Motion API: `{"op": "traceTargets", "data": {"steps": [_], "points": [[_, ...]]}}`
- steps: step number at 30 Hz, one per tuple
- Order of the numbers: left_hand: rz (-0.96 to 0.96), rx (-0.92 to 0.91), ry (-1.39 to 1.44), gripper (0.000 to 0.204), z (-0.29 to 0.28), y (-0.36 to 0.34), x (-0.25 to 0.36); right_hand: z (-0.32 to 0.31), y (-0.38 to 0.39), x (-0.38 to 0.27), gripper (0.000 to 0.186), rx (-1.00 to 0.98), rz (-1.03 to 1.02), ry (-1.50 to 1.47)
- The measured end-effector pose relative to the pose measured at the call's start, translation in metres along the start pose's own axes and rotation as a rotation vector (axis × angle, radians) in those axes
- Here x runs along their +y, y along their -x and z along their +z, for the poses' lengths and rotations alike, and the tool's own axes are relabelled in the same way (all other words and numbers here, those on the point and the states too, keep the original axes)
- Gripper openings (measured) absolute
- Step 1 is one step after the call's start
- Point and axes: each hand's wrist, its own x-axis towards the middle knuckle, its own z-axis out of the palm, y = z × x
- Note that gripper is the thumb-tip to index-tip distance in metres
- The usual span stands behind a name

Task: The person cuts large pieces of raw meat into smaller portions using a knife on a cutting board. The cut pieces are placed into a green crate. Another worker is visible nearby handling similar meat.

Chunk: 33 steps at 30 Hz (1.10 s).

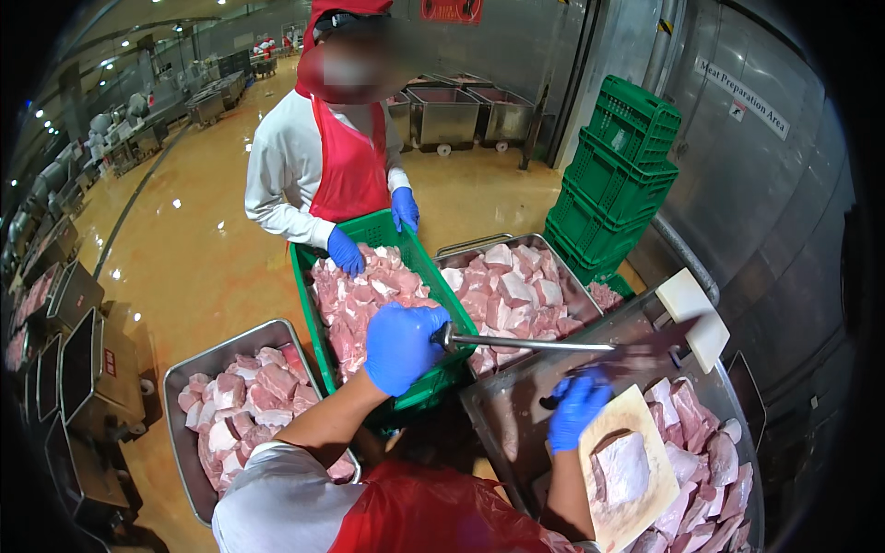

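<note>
My left hand [403, 348], in a blue glove, is closed round the handle of a sharpening steel [530, 345]. The rod points right, roughly level, over the metal worktable [502, 405]. Lower and further right, my right hand [579, 405], also gloved in blue, grips a knife [650, 352] whose wide blade is smeared by motion. The blade lies by the rod's far end; whether they touch I cannot tell. Below my right hand, a piece of pork [622, 468] with pale fat upward rests on a cutting board [597, 424]. Several more meat chunks [705, 452] are heaped beside the board.
A co-worker [341, 157] stands opposite, gloved hands at a green crate [309, 295] of meat. Metal bins of meat stand left [175, 405] and behind the table [576, 290]. Stacked green crates [613, 175] rise at back right. White blocks [705, 341] sit at the table's far edge.
</note>
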Motion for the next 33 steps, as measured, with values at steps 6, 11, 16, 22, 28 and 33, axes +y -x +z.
{"op": "traceTargets", "data": {"steps": [6,11,16,22,28,33], "points": [[-0.760,-0.598,0.607,0.012,0.063,0.088,-0.078,-0.022,0.141,0.084,0.011,-0.399,-0.209,0.777],[-0.966,-0.838,1.413,0.019,0.104,0.119,0.001,0.012,0.065,0.020,0.046,-0.292,-0.037,0.428],[-0.913,-0.992,1.480,0.008,0.089,0.092,0.042,0.029,0.053,-0.033,0.050,-0.628,-0.185,0.448],[-1.024,-0.968,1.430,0.026,0.050,0.062,0.038,0.007,0.000,0.051,0.054,0.017,0.004,0.370],[-1.002,-0.971,1.424,0.024,0.056,0.065,0.040,0.044,0.018,-0.033,0.048,-0.390,0.332,0.331],[-0.899,-1.062,1.393,0.020,0.063,0.070,0.030,-0.016,0.006,0.076,0.059,0.066,0.110,0.379]]}}
